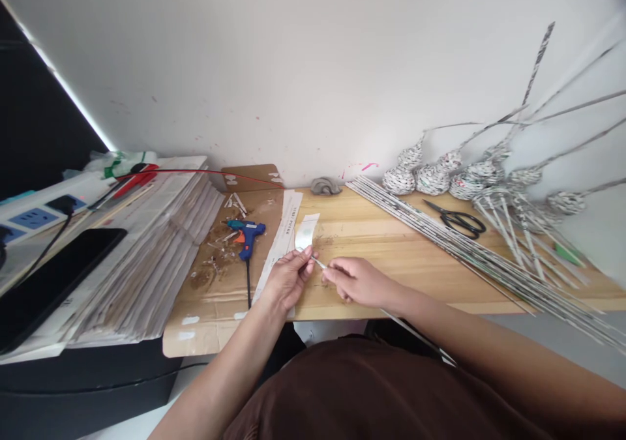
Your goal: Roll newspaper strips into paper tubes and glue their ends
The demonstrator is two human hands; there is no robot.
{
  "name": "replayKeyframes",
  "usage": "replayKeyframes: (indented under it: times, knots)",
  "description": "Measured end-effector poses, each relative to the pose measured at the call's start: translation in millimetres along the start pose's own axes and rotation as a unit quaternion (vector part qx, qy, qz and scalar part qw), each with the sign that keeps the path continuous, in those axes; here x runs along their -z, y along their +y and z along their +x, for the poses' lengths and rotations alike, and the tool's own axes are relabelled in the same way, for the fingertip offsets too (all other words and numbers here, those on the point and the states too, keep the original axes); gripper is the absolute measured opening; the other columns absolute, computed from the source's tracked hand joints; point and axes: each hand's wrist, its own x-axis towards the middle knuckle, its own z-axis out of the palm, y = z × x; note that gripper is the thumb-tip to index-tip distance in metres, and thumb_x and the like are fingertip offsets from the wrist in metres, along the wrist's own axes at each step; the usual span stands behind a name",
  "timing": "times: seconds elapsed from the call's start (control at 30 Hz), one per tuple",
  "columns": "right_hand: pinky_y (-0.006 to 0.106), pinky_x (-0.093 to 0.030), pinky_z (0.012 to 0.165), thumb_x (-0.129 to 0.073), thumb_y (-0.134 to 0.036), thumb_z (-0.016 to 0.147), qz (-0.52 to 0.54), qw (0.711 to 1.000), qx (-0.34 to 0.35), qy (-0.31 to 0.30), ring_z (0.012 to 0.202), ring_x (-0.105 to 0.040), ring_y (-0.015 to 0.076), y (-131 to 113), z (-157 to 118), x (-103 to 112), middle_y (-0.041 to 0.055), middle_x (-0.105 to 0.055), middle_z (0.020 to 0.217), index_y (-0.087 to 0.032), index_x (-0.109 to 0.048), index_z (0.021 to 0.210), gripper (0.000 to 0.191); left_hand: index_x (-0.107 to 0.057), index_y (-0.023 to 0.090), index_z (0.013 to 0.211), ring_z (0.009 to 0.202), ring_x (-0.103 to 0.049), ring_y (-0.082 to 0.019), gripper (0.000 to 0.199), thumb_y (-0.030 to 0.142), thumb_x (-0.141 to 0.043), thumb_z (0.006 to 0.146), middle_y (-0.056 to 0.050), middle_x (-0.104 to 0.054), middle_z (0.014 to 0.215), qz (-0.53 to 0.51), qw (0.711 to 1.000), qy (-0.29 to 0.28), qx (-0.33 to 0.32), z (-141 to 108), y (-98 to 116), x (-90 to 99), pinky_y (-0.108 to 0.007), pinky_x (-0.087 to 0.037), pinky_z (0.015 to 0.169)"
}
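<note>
My left hand is closed, pinching the lower end of a white paper strip between thumb and fingers. Between my hands runs a thin rolled paper stick, its far end at the strip in my left fingertips. My right hand is closed around this stick, which comes out again below my right wrist and slants toward my body. Beside my left hand lie long printed paper strips on the table.
Left are a glue gun on cardboard, a paper stack, a phone and a power strip. Right are paper sticks, scissors and several woven paper gourds. A grey lump sits by the wall.
</note>
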Motion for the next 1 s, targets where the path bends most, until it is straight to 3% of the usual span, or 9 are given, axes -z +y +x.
replayKeyframes:
  times: [0.1, 0.23, 0.3, 0.47, 0.57, 0.67, 0.77, 0.87, 1.0]
  knots:
    - [0.025, -0.035, 0.060, -0.045, -0.049, 0.088, -0.109, 0.987, 0.066, 0.101, 0.061, -0.052, 0.0140, -1.4, -0.2, -1.3, 0.0034, -0.057, 0.066, -0.017, -0.057, 0.080, 0.036, -0.066, 0.005, 0.076, 0.054, -0.056, -0.003, 0.004, 0.005, -0.063, 0.078, -0.007, -0.065, 0.073, 0.002, 1.000, 0.011, 0.002, 0.3, -0.5, 0.0, -0.009, -0.051, 0.053]
    - [0.024, -0.037, 0.052, -0.023, -0.048, 0.095, 0.091, 0.994, -0.017, -0.060, 0.044, -0.044, 0.0108, 1.4, 2.8, -0.4, -0.0023, -0.047, 0.052, -0.016, -0.056, 0.090, 0.047, -0.066, 0.005, 0.077, 0.052, -0.055, -0.003, 0.002, 0.007, -0.065, 0.076, -0.007, -0.066, 0.075, -0.001, 1.000, 0.004, 0.009, 0.6, -0.5, 1.7, -0.009, -0.050, 0.051]
    - [0.024, -0.036, 0.049, -0.022, -0.050, 0.095, 0.116, 0.989, -0.043, -0.084, 0.043, -0.043, 0.0108, 1.9, 3.2, 0.9, -0.0032, -0.045, 0.051, -0.015, -0.055, 0.093, 0.048, -0.066, 0.005, 0.077, 0.053, -0.056, -0.003, 0.002, 0.007, -0.066, 0.076, -0.007, -0.066, 0.074, 0.000, 1.000, 0.000, 0.008, 0.4, -0.7, 2.4, -0.009, -0.050, 0.051]
    - [0.026, -0.036, 0.059, -0.040, -0.048, 0.091, -0.119, 0.987, 0.061, 0.092, 0.065, -0.052, 0.0150, -1.6, 1.1, -1.5, 0.0053, -0.058, 0.071, -0.017, -0.058, 0.086, 0.036, -0.067, 0.006, 0.076, 0.054, -0.057, -0.004, 0.003, 0.007, -0.068, 0.074, -0.008, -0.066, 0.075, 0.001, 1.000, 0.003, 0.003, 0.2, -1.2, 2.7, -0.010, -0.051, 0.053]
    - [0.025, -0.036, 0.053, -0.028, -0.048, 0.094, 0.052, 0.999, 0.008, -0.013, 0.050, -0.047, 0.0119, -0.3, 3.9, -2.7, -0.0002, -0.049, 0.056, -0.016, -0.055, 0.085, 0.043, -0.067, 0.006, 0.078, 0.052, -0.056, -0.003, 0.004, 0.008, -0.067, 0.075, -0.007, -0.066, 0.075, 0.001, 1.000, 0.000, 0.007, 0.6, -0.4, 3.1, -0.009, -0.050, 0.051]
    - [0.024, -0.033, 0.044, -0.025, -0.051, 0.094, 0.209, 0.971, -0.049, -0.104, 0.039, -0.037, 0.0101, 0.8, 6.7, -1.5, -0.0067, -0.035, 0.047, -0.016, -0.054, 0.089, 0.046, -0.066, 0.006, 0.077, 0.051, -0.054, -0.002, 0.003, 0.008, -0.067, 0.075, -0.006, -0.065, 0.074, 0.002, 1.000, -0.009, 0.004, 1.3, 0.2, 3.8, -0.009, -0.049, 0.050]
    - [0.024, -0.034, 0.050, -0.038, -0.054, 0.090, 0.088, 0.996, -0.001, -0.015, 0.047, -0.045, 0.0114, -2.1, 4.9, -1.9, -0.0031, -0.045, 0.053, -0.016, -0.056, 0.087, 0.042, -0.066, 0.006, 0.076, 0.053, -0.055, -0.003, 0.003, 0.009, -0.067, 0.075, -0.005, -0.065, 0.072, 0.006, 1.000, -0.010, -0.001, 1.9, 0.0, 4.3, -0.009, -0.050, 0.052]
    - [0.025, -0.035, 0.058, -0.044, -0.052, 0.088, -0.038, 0.994, 0.056, 0.084, 0.058, -0.049, 0.0129, -4.0, 3.0, -3.8, 0.0007, -0.053, 0.062, -0.017, -0.057, 0.081, 0.037, -0.066, 0.006, 0.076, 0.054, -0.057, -0.004, 0.003, 0.008, -0.067, 0.075, -0.006, -0.065, 0.072, 0.004, 1.000, -0.009, 0.001, 1.6, -0.1, 4.3, -0.010, -0.051, 0.054]
    - [0.024, -0.036, 0.050, -0.028, -0.054, 0.093, 0.147, 0.986, -0.010, -0.073, 0.042, -0.040, 0.0104, 0.5, 7.0, -2.2, -0.0056, -0.040, 0.048, -0.017, -0.054, 0.086, 0.046, -0.066, 0.006, 0.077, 0.053, -0.055, -0.003, 0.004, 0.009, -0.068, 0.074, -0.006, -0.065, 0.074, 0.002, 1.000, -0.019, 0.010, 0.7, 0.1, 3.5, -0.009, -0.050, 0.052]
